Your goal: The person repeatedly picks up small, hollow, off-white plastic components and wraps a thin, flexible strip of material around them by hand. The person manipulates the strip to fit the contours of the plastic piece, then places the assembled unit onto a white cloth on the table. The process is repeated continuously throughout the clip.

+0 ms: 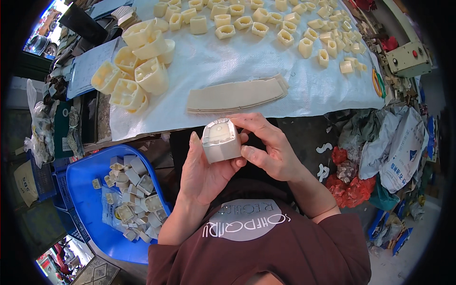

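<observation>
In front of my chest I hold a small grey block-shaped piece [222, 152], tilted so its top faces me. A pale sheet is folded in pleats over its upper rim, around a recessed middle. My left hand [198, 178] cradles the block from below and from the left, its thumb standing up beside it. On the other side my right hand [270, 151] pinches it, the thumb at the lower right and the fingers at the top edge. Just beyond, a stack of beige curved strips [232, 96] lies near the edge of the white-covered table [171, 114].
Cream hollow moulds [152, 76] are heaped at the table's left; several smaller cream ones [260, 29] spread across its far side. A blue tub [97, 156] of grey pieces stands at my left. Plastic bags [399, 147] and a control box [408, 59] are at the right.
</observation>
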`<state>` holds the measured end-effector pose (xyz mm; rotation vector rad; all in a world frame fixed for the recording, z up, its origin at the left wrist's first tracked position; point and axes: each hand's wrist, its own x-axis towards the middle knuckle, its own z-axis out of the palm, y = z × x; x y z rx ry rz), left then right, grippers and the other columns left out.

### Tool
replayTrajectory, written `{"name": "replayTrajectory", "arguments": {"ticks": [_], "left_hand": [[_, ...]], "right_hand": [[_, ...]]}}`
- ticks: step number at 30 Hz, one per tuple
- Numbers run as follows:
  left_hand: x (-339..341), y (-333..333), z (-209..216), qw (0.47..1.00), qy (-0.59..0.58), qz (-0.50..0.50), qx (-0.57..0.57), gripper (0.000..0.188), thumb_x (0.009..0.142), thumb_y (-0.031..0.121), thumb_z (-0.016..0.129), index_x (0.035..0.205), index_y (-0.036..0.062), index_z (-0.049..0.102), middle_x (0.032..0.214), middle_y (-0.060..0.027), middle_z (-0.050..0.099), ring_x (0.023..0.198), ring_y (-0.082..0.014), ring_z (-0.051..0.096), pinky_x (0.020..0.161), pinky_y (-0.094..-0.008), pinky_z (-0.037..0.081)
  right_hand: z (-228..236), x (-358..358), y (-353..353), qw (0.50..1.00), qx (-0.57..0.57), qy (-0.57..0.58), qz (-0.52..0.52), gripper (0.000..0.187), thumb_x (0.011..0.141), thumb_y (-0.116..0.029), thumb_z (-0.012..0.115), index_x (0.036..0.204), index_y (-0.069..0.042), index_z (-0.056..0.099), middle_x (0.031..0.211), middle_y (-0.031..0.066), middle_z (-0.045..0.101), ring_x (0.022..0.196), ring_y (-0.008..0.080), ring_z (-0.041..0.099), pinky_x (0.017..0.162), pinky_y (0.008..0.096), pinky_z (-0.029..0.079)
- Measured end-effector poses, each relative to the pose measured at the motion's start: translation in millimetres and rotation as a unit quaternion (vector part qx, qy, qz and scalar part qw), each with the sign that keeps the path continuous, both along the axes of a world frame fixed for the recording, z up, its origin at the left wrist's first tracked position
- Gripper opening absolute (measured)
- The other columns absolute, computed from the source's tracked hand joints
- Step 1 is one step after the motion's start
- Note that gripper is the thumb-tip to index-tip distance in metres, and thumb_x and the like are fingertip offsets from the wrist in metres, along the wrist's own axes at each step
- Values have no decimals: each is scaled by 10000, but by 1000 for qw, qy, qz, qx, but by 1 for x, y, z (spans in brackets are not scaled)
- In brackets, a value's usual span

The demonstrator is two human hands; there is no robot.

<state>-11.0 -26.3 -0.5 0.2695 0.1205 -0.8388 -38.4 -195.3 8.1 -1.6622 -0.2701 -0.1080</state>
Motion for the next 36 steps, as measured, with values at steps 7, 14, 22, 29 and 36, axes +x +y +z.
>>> {"name": "replayTrajectory", "arguments": {"ticks": [7, 14, 22, 29, 36], "left_hand": [[-5, -1, 0, 995, -48, 11, 90, 554, 887, 367, 558, 1291, 43, 364, 1121, -121, 523, 973, -205, 542, 792, -346, 454], [-10, -5, -1, 991, -60, 17, 114, 514, 913, 365, 502, 1290, 39, 372, 1168, -110, 493, 1030, -198, 514, 810, -344, 442], [-8, -3, -12, 998, -37, 3, 43, 487, 945, 402, 417, 1278, 48, 392, 1216, -101, 480, 1079, -198, 491, 845, -350, 424], [-10, -7, -8, 995, -21, -6, 97, 493, 937, 434, 420, 1259, 61, 405, 1192, -90, 486, 1070, -190, 483, 864, -370, 410], [-11, -4, -15, 998, -23, 4, 64, 503, 960, 443, 342, 1290, 67, 387, 1264, -83, 454, 1136, -211, 453, 941, -404, 375]], "right_hand": [[-11, 0, -1, 999, -41, -19, -24, 360, 752, -95, 630, 1093, 3, 572, 1091, 150, 561, 868, 201, 579, 752, 291, 484], [-14, 1, 4, 998, -5, 10, -54, 247, 764, -88, 630, 986, 11, 588, 964, 125, 586, 741, 162, 589, 697, 285, 488], [-15, -2, 0, 998, 16, 51, -29, 246, 786, -76, 603, 1008, 26, 576, 959, 123, 571, 784, 169, 607, 713, 286, 492], [-14, -1, -1, 996, 14, 84, -30, 246, 792, -84, 598, 1010, 30, 576, 946, 109, 570, 790, 164, 612, 698, 289, 493], [-19, -1, 4, 997, 16, 66, -36, 236, 806, -80, 582, 1016, 27, 563, 946, 97, 550, 782, 149, 580, 658, 284, 487]]}}
